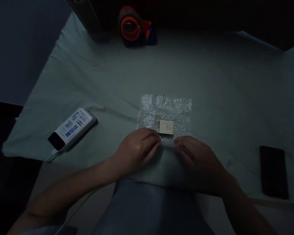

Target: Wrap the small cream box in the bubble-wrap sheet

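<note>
Handling the near edge of the bubble-wrap sheet (161,109) well is calling for an even, gentle pull from both sides, so that the edge is running straight and the small box (166,127) is not sliding. At lower centre, the left hand (138,148) is curling its fingers closed, pinching that edge; the right hand (196,153) is doing likewise across from it, with a blurred pale strip showing between them. Just beyond, near mid-frame, the box is lying on the sheet. Farther off, the sheet is spreading over the cloth (210,81), and a tape dispenser (131,28) is sitting at upper centre-left.
</note>
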Demonstrator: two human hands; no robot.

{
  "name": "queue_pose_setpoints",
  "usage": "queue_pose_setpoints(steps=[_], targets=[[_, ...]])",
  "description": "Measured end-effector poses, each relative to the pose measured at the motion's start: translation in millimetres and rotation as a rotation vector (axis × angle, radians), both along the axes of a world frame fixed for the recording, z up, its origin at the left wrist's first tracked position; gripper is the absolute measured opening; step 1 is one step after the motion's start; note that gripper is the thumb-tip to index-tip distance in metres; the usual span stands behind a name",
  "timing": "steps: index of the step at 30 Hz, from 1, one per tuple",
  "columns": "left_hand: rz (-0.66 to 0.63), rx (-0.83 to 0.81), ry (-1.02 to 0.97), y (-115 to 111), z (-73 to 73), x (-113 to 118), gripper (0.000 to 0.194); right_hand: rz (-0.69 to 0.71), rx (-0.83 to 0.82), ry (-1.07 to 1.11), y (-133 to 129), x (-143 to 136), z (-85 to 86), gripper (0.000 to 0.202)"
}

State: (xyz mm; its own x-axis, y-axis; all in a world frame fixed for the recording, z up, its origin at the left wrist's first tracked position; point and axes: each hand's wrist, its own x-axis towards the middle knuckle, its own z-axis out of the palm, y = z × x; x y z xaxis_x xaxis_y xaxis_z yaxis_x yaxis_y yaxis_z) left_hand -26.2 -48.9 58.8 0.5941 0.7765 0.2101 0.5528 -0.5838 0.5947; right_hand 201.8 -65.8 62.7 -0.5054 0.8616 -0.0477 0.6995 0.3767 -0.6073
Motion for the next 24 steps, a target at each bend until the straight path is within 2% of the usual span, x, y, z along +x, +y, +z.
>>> queue_pose_setpoints(steps=[3, 6, 9, 13, 16, 18, 21, 24], targets=[[0.092, -0.006, 0.032, 23, 3.4, 4, 0.014, -0.145, 0.018, 0.081, 20, 2, -2.5, 0.016], [0.19, -0.046, 0.08, 47, 0.5, 11, 0.015, -0.253, 0.094, 0.084, 39, 1, -9.5, 0.017], [0.253, -0.119, 0.141, 63, -6.1, 17, 0.016, -0.311, 0.147, 0.042, 51, -2, -20.8, 0.016], [0.325, -0.26, 0.149, 70, -16.1, 22, 0.015, -0.338, 0.249, 0.01, 57, -3, -32.8, 0.011], [0.341, -0.308, 0.121, 71, -23.6, 23, 0.013, -0.277, 0.501, -0.029, 51, -5, -34.8, 0.025], [0.319, -0.322, 0.097, 72, -28.1, 23, 0.013, -0.155, 0.618, -0.038, 43, -9, -35.1, 0.025], [0.299, -0.328, 0.077, 73, -32.2, 24, 0.014, 0.02, 0.615, -0.043, 31, -18, -38.2, 0.027], [0.281, -0.318, 0.099, 74, -32.0, 20, 0.018, 0.05, 0.543, -0.087, 26, -26, -42.7, 0.029]])
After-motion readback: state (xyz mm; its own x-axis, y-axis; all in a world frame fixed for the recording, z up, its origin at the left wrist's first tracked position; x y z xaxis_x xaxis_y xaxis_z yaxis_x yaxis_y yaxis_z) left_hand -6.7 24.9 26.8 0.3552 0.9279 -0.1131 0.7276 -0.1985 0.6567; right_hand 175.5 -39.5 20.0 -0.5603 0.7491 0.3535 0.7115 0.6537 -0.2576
